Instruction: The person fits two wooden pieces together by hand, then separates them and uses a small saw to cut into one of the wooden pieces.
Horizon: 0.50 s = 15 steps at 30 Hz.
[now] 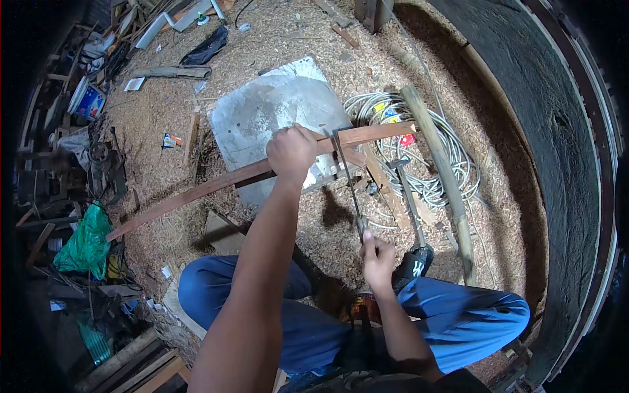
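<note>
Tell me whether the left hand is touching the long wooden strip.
Touching. The head view shows the left hand closed around the long wooden strip, fingers wrapped over it, with no gap. The right hand grips the saw.

- Strip (196,191): one stretch is covered by the left hand (291,152) gripping it; the low end fades into shadow near the green bag (85,242).
- Saw (348,183): the handle is buried inside the right hand (378,259); the teeth are too fine to make out.
- Sheet (262,111): the near edge is hidden behind the strip and forearm.
- Cable coil (452,167): part lies under the pole (436,154); the coloured tags are too small to read.
- Dark object (414,262) at the right knee: shoe or tool grip, cannot tell.
- Clutter (78,164) along the left: dim, blurred, labels unreadable.
- Torso and feet: cut off at the bottom edge.
</note>
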Tool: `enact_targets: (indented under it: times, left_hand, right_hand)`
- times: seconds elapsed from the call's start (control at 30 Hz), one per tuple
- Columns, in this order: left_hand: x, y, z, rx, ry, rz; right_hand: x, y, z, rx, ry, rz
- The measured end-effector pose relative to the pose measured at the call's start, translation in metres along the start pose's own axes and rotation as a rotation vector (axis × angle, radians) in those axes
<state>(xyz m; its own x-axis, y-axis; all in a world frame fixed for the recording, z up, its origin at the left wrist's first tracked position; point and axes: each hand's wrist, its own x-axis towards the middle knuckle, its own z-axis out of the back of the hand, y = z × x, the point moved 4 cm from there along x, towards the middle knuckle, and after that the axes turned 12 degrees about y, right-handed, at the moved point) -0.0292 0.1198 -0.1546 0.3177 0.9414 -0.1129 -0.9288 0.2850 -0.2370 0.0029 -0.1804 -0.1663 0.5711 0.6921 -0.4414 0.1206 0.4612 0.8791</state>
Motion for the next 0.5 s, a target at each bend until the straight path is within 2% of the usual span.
enact_targets:
  times: [0.1,0.23,0.27,0.4,0.5]
  left_hand:
    - [-0.001,0.001,-0.001,-0.005,0.004,0.004]
    - [-0.003,0.000,0.000,-0.042,-0.006,0.018]
    - [-0.003,0.000,0.001,-0.037,-0.007,0.016]
    - [0.001,-0.002,0.004,-0.033,0.002,0.007]
    - [-0.002,-0.001,0.000,-0.039,0.002,0.012]
  right_hand:
    - [0.005,-0.008,0.002,0.037,-0.004,-0.017]
    - [0.037,0.017,-0.010,-0.050,-0.040,0.098]
    - [0.033,0.003,-0.013,0.033,-0.032,0.061]
    - [-0.006,-0.005,0.000,0.055,-0.021,0.004]
    - [0.021,-0.002,-0.001,-0.058,-0.010,0.014]
